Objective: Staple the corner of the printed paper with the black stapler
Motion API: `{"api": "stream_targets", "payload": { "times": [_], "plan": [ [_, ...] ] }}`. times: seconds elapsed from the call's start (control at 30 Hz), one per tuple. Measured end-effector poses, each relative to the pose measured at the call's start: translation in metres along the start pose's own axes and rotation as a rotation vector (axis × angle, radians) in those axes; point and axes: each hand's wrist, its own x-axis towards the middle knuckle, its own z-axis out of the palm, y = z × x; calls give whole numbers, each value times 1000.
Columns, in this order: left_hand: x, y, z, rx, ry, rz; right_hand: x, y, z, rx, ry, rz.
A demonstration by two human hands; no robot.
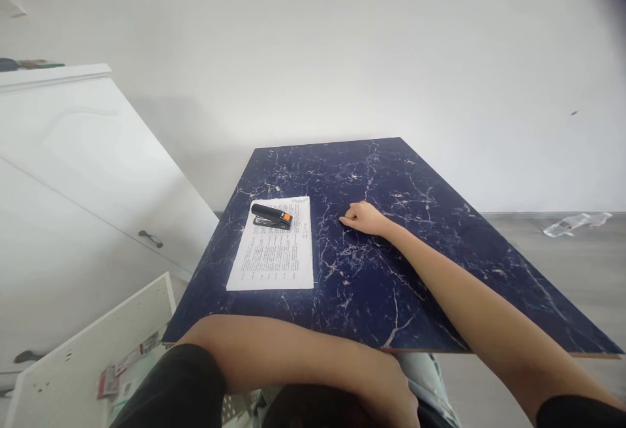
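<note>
Over on the dark-blue counter (342, 170), a black stapler (272, 216) lies atop printed sheets (276, 261), left of the person's right hand (362, 218), fingers curled in; the left hand (395, 397) is down by the near edge, its grip I can't tell
</note>
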Motion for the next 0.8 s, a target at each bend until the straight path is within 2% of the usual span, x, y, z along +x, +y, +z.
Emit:
{"api": "stream_targets", "payload": {
  "times": [0.23, 0.37, 0.5, 0.6, 0.73, 0.8],
  "plan": [
    [12, -8, 10, 15, -45, 6, -1, -3, 4, -67, 12, 27],
    [17, -11, 13, 10, -48, 21, -2, -16, 3, -61, 93, 17],
    [18, -11, 13, -3, -7, 3, 1, -48, 11, 92, 144, -9],
    [19, -11, 14, -18, -13, -5, 15, -80, 21, 116, 164, -60],
    [21, -12, 14, -38, -39, 11, 56, -120, 30, 82, 259, -39],
    [22, -12, 14, -58, -45, -15, 81, -136, 33, 46, 241, -67]
  ]
}}
